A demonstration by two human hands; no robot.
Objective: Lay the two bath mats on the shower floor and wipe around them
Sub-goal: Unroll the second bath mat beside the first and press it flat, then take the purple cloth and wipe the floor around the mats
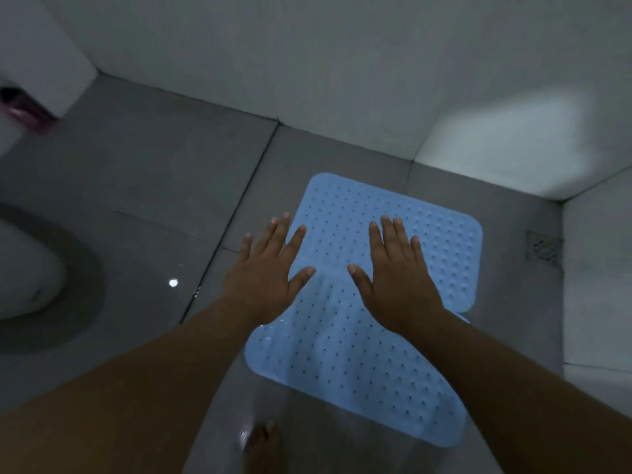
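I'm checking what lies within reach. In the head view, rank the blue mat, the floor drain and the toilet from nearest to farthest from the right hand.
1. Blue mat: directly under the right hand.
2. Floor drain: to the hand's right, by the wall.
3. Toilet: far left, beyond the left hand.

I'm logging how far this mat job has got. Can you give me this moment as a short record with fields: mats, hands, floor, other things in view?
mats: two blue mats, far mat and near mat, flat on the floor, meeting at a seam between the hands
left hand: open, fingers spread, over the mats' left edge
right hand: open, fingers spread, over the far mat
contact: cannot tell whether the palms press or hover
floor: grey tiles, glossy
drain: right of the far mat, uncovered
toilet: at left
foot: bare, beside the near mat
cloth: none visible
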